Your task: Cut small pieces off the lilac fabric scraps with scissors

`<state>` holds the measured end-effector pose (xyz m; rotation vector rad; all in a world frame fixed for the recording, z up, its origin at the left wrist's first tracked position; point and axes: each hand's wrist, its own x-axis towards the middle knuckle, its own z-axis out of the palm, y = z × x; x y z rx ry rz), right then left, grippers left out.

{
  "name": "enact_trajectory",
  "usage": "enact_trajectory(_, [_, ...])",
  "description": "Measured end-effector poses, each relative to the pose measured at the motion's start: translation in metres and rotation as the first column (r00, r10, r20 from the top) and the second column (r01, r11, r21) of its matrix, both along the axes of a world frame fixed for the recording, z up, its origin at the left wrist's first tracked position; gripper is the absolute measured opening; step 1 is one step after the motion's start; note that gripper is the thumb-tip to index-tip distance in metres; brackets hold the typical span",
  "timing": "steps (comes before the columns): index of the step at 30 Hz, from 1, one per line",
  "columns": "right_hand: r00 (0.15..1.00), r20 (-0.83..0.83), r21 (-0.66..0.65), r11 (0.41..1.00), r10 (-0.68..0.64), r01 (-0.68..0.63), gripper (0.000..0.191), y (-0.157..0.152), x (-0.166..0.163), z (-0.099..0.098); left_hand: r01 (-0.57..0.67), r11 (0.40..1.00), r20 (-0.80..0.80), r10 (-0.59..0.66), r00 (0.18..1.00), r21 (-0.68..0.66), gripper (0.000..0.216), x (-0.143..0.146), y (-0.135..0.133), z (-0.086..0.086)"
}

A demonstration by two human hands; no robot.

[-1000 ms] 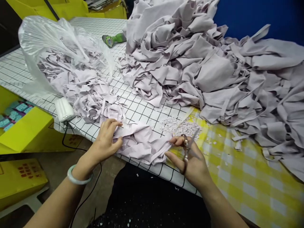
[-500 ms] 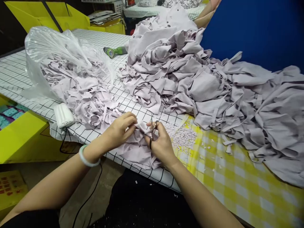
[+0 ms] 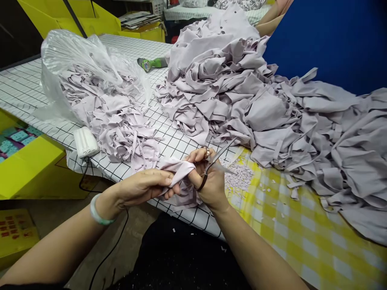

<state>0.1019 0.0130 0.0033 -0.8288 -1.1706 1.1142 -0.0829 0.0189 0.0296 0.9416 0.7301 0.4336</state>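
Observation:
A pale lilac fabric piece (image 3: 178,171) is stretched between both hands just above the near table edge. My left hand (image 3: 145,187), with a jade bangle on its wrist, pinches the cloth's left end. My right hand (image 3: 208,177) grips the other end and also carries small scissors (image 3: 213,163), their blades pointing up and to the right, clear of the cloth. The rest of the piece hangs below my hands over the table edge.
A big heap of lilac garments (image 3: 256,100) fills the right and far side. A clear plastic bag (image 3: 75,64) with more pieces (image 3: 121,129) lies left. Small fabric snippets (image 3: 238,177) dot the yellow checked cloth (image 3: 302,225). A white power adapter (image 3: 85,141) and yellow boxes (image 3: 33,169) sit at left.
Both hands drew together from apart, gathered the fabric piece and lifted it off the table. The scissors swung from pointing at the cloth to pointing up and right.

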Motion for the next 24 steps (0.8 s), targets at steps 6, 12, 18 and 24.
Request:
enact_trajectory(6, [0.997,-0.034,-0.033,0.997,-0.069,0.067,0.033,0.007,0.004,0.000,-0.006,0.920,-0.252,0.114,0.961,0.392,0.024,0.001,0.000,0.016])
enact_trajectory(12, [0.993,0.022,-0.095,0.988,-0.117,0.119,0.031,0.016,0.007,-0.023,0.073,0.857,-0.258,0.071,0.963,0.510,0.027,0.001,0.001,0.032])
enact_trajectory(18, [0.993,-0.100,-0.282,0.955,0.061,-0.087,0.038,0.004,-0.020,-0.025,-0.163,0.644,-0.027,0.275,0.961,0.748,0.020,0.021,0.002,0.039])
enact_trajectory(24, [0.962,0.225,-0.264,0.960,0.155,-0.093,0.032,-0.022,0.013,-0.015,-0.411,0.683,0.116,0.435,0.893,0.604,0.023,0.056,0.004,-0.003])
